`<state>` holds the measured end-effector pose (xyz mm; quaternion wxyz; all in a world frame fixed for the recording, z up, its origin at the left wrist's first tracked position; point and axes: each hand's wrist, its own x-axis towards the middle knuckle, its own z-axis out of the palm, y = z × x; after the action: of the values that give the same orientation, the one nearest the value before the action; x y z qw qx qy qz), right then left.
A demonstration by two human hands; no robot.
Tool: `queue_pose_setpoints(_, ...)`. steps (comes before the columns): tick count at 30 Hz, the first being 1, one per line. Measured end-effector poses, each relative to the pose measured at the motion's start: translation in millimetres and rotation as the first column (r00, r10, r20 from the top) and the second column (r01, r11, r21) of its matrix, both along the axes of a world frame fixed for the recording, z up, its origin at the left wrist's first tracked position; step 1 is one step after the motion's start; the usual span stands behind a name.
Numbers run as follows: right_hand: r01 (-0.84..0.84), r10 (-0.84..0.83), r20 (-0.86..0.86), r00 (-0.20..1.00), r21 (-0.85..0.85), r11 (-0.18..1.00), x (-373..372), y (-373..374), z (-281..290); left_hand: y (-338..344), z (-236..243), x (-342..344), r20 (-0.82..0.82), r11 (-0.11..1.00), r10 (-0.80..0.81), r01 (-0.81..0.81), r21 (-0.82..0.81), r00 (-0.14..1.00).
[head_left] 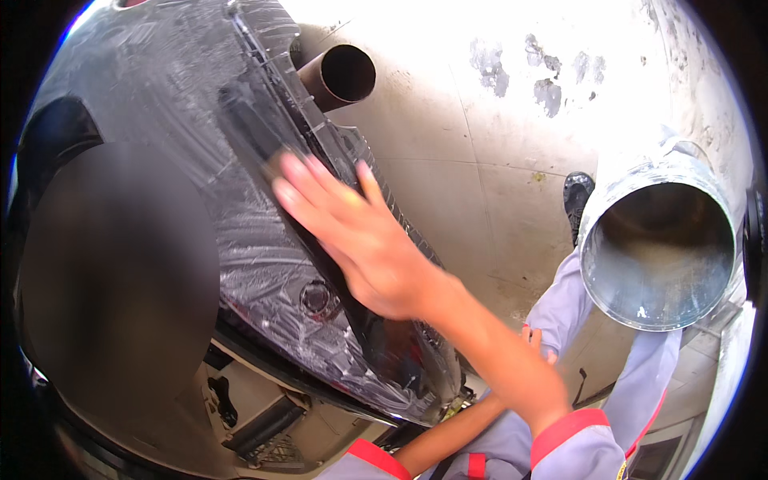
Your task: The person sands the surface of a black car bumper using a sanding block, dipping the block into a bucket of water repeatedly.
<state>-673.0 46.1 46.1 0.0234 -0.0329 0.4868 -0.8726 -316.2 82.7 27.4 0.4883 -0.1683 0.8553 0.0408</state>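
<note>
My right hand [360, 232], slightly blurred, is stretched over a large black panel [272, 240] that looks like a car bumper. Its fingers are extended and it grips nothing; the palm lies over a smoother dark strip along the panel. Whitish smears, like a wet or dusty film, cover the rest of the surface. A round fitting [314, 297] sits in the panel near my wrist. Passing beneath my right forearm, the left arm reaches my grey trouser leg, where my left hand [536, 340] rests, partly hidden, fingers apart.
A metal bucket [588, 276], its inside visible, is at the right. An open-ended brown tube [312, 84] sticks out beyond the panel. My dark shoe [576, 196] is on the stained pale floor [448, 128]. A blurred dark oval [120, 304] hides the left side.
</note>
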Motion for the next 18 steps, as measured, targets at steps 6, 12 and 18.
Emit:
queue_pose_setpoints(6, -0.381, 0.375, 0.203, 0.904, -0.014, 0.925, 187.5, 50.4, 22.5, 23.6, 6.2, -27.5, 0.228, 0.996, 0.064, -0.049, -0.071, 0.972)
queue_pose_setpoints(12, -0.108, -0.033, 0.485, 0.874, 0.259, 0.96, 253.7, 147.3, -52.2, 34.5, 8.0, -12.4, 0.124, 0.998, 0.047, -0.041, -0.051, 0.991)
queue_pose_setpoints(18, -0.539, -0.301, 0.627, 0.718, 0.775, 0.329, 255.2, 256.1, -351.8, 39.5, 14.8, -13.2, 0.217, 0.993, 0.117, -0.111, -0.041, 0.969)
